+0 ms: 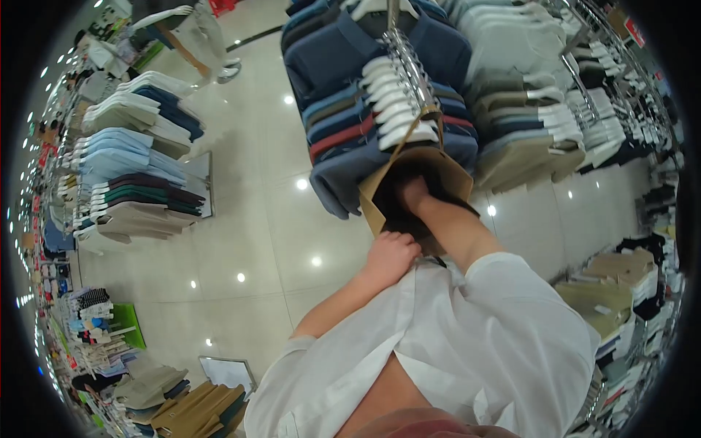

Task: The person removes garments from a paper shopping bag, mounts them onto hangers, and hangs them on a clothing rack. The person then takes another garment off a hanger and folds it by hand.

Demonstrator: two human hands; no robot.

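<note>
A brown paper bag [457,174] hangs by its handle from the end of a metal clothes rail, its mouth facing up toward me. My left hand [394,255] is closed on the near rim of the bag, fingers curled over the edge. My right hand [413,193] reaches down into the bag, and its fingers are lost in the dark inside. Something black lines or fills the bag; I cannot make out what it is. Directly behind the bag, several white hangers [387,95] carry blue, red and olive shirts [343,135].
More racks of shirts [131,157] stand to the left, with others [529,139] to the right. Folded tan and olive clothes [610,292] lie at lower right. A mannequin [197,36] stands at upper left. Glossy tiled floor [255,219] runs between the racks.
</note>
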